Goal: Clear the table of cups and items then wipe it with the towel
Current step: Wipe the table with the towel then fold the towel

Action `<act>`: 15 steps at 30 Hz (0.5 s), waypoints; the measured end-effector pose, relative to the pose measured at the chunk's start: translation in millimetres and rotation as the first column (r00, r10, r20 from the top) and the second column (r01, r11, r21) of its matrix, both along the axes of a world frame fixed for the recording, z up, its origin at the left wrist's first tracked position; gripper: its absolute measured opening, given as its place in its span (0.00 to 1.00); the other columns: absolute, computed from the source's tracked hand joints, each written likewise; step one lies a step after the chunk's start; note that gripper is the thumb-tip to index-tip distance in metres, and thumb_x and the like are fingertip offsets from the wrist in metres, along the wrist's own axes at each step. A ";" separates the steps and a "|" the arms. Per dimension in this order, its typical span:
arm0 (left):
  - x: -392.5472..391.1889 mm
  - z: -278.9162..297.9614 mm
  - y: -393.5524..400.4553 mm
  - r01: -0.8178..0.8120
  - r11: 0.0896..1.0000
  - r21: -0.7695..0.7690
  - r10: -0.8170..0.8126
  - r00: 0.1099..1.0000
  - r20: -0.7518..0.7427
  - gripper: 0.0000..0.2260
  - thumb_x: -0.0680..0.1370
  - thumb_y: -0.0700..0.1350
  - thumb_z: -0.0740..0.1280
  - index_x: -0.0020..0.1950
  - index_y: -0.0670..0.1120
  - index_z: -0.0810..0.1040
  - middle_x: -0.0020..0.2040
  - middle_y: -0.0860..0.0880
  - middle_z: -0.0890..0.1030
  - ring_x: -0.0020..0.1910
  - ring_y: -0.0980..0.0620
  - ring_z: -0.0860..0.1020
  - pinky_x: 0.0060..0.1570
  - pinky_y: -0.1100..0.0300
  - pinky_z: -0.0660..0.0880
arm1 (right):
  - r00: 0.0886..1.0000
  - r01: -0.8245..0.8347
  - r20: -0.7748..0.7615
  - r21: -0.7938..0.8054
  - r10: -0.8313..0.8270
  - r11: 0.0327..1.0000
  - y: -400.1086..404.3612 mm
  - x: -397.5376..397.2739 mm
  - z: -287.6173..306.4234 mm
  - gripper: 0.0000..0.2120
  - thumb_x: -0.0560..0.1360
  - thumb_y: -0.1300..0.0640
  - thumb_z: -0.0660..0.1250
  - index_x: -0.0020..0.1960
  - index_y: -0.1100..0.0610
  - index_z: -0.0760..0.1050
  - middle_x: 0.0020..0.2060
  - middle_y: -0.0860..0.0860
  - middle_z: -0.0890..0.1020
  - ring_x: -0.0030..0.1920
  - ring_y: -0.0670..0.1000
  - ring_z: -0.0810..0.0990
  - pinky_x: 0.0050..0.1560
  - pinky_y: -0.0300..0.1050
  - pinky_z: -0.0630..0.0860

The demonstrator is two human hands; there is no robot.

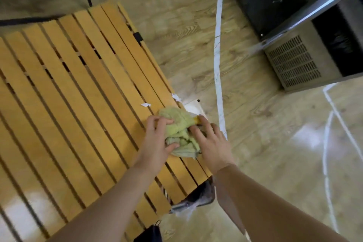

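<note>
Both bare forearms reach in from the near edge. The left hand (157, 139) has its grip closed on a bunched yellow-green towel (179, 130), thumb tucked under it. The right hand (211, 141) lies flat against the towel's right side, fingers spread, not gripping. The towel sits at the right edge of the slatted wooden worktop (68, 88), with two paper scraps (145, 104) just beyond it.

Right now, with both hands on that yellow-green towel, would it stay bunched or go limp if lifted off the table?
The towel would probably go limp: it lies crumpled in soft folds between the left hand and right hand. It looks light, with nothing stiff showing in it. Pushed along the slatted table, it would likely drag and bunch, not glide, and might sweep up the paper scrap nearby.
</note>
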State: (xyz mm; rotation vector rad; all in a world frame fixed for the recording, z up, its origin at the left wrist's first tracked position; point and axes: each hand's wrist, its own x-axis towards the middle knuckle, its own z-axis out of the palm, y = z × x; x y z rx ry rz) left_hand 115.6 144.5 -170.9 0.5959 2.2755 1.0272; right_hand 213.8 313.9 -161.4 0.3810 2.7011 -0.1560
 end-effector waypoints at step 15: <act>-118.1 56.9 -12.1 -0.032 0.997 -0.063 0.034 0.999 0.022 0.26 0.67 0.43 0.80 0.60 0.61 0.77 0.59 0.55 0.71 0.58 0.55 0.71 0.60 0.66 0.69 | 0.944 0.007 -0.319 -0.227 -0.082 0.974 -17.7 -67.2 30.9 0.22 0.65 0.55 0.63 0.59 0.55 0.72 0.56 0.56 0.70 0.52 0.58 0.73 0.38 0.48 0.77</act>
